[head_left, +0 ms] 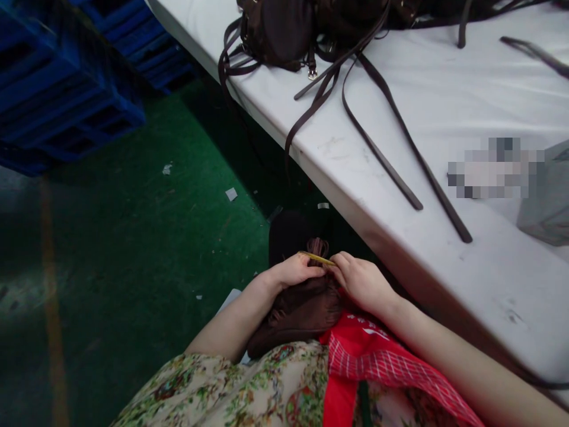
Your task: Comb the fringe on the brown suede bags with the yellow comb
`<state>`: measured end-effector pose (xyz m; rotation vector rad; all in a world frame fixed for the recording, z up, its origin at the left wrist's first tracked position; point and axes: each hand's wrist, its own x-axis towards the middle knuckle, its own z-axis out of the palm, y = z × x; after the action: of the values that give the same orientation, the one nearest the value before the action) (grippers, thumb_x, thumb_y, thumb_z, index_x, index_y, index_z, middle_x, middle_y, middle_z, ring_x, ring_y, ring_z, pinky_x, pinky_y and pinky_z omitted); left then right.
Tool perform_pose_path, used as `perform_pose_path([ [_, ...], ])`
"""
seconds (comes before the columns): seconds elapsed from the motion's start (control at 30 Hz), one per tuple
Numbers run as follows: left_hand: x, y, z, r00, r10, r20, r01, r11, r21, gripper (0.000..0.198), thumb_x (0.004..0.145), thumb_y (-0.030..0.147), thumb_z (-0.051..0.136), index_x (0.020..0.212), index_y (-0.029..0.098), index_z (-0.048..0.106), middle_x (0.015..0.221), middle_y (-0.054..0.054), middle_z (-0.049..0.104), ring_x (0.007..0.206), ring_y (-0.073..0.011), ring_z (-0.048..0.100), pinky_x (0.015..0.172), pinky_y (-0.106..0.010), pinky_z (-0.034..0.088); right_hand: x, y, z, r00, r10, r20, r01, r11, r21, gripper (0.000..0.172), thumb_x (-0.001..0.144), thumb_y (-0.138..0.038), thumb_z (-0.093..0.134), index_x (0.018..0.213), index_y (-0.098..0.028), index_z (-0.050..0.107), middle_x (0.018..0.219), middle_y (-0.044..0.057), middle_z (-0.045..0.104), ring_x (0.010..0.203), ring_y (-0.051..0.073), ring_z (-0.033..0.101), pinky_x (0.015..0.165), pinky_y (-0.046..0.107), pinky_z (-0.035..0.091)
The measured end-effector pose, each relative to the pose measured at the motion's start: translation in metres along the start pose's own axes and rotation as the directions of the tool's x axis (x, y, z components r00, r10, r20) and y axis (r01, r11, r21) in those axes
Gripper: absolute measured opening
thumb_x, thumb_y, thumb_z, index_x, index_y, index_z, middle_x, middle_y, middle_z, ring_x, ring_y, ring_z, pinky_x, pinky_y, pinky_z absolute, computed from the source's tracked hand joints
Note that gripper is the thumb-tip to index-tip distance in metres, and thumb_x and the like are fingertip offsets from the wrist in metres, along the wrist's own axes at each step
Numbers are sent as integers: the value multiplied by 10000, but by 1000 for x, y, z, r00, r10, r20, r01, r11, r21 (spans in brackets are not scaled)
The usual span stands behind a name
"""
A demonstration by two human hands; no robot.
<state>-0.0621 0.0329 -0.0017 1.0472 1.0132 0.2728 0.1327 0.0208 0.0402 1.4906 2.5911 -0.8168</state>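
Left hand (297,270) and right hand (358,276) meet over the lap, beside the counter (511,267). Left grip: closed on one end of a narrow yellow strip (317,258). Right grip: fingers bent, closed on the strip's other end. Strip thin, nearly straight, slightly tilted, lower toward the right hand.

Directly beneath the hands, a dark brown bag (306,311) in the lap, soft and creased, gathered folds at its right side. Brown tassel (317,246) just beyond the fingers. Contents of the bag: cannot tell.

On the counter, far edge: dark brown buckled bags (284,29), bunched together, contents hidden. Long flat straps (400,127) trail from them across the white surface, some over the edge. Translucent grey plastic bag (546,204) at right; contents unclear, patch beside it pixelated.

Blue pallets (71,83) stacked at upper left. Green floor (169,249), pale scraps scattered. Person wears a floral garment (258,385), with red checked cloth (377,362) over it.
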Motion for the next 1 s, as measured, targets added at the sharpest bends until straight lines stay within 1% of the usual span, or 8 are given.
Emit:
perform_pose_path([
  [0.13, -1, 0, 6, 991, 63, 117, -36, 974, -224, 298, 738, 297, 682, 968, 106, 672, 938, -62, 692, 914, -188, 616, 923, -328, 451, 3, 0, 8, 1000, 5, 28, -2, 993, -114, 263, 986, -355, 351, 919, -199, 552, 887, 57, 618, 714, 159, 610, 560, 258, 335],
  [0.2, -2, 4, 10, 979, 102, 177, -56, 968, -245, 270, 768, 332, 654, 901, 99, 676, 918, -73, 690, 910, -187, 617, 925, -321, 449, 4, 2, 8, 999, -6, 33, 10, 992, -127, 248, 982, -349, 362, 897, -200, 541, 875, 51, 613, 708, 159, 611, 540, 261, 318],
  [0.33, -5, 13, 22, 979, 156, 134, -166, 984, 71, 433, 913, 417, 424, 684, 121, 643, 738, -50, 655, 757, -138, 598, 852, -263, 453, 7, 8, 12, 997, 51, 53, -44, 991, -130, 185, 973, -300, 382, 903, -203, 523, 873, 38, 617, 649, 157, 614, 498, 273, 282],
  [0.43, -5, 16, 34, 985, 170, 21, -164, 897, 410, 505, 944, 415, 345, 607, 151, 612, 610, -16, 609, 599, -113, 555, 757, -239, 447, 11, 14, 19, 992, 114, 54, -107, 986, -128, 193, 982, -299, 359, 930, -199, 515, 878, 47, 626, 664, 173, 629, 490, 272, 282],
  [0.5, -3, 15, 40, 984, 178, -33, -134, 838, 529, 533, 955, 402, 312, 583, 161, 608, 579, -16, 606, 566, -115, 558, 718, -236, 443, 13, 18, 25, 987, 154, 39, -147, 980, -134, 201, 987, -297, 342, 934, -196, 508, 872, 54, 629, 674, 180, 638, 485, 268, 291],
  [0.7, 8, 4, 42, 970, 241, -37, -132, 647, 751, 554, 970, 373, 252, 639, 146, 635, 589, -75, 635, 595, -168, 604, 691, -287, 454, 17, 29, 44, 968, 249, 8, -246, 961, -125, 232, 989, -307, 301, 957, -197, 502, 863, 82, 647, 682, 204, 655, 490, 261, 345],
  [0.87, 17, -8, 42, 954, 301, -7, -155, 512, 845, 524, 967, 337, 260, 690, 116, 647, 639, -119, 654, 647, -208, 631, 729, -332, 456, 23, 43, 69, 935, 352, 46, -355, 919, 173, 230, 952, -344, 389, 958, -180, 550, 753, 90, 658, 678, 225, 651, 555, 273, 397],
  [1.0, 12, -7, 52, 932, 328, 153, -295, 441, 848, 361, 891, 304, 421, 679, 115, 643, 681, -111, 658, 708, -210, 632, 802, -341, 446, 26, 71, 77, 910, 415, 15, -393, 849, 352, 288, 937, -371, 413, 845, -179, 607, 639, 61, 639, 612, 182, 624, 597, 267, 417],
])
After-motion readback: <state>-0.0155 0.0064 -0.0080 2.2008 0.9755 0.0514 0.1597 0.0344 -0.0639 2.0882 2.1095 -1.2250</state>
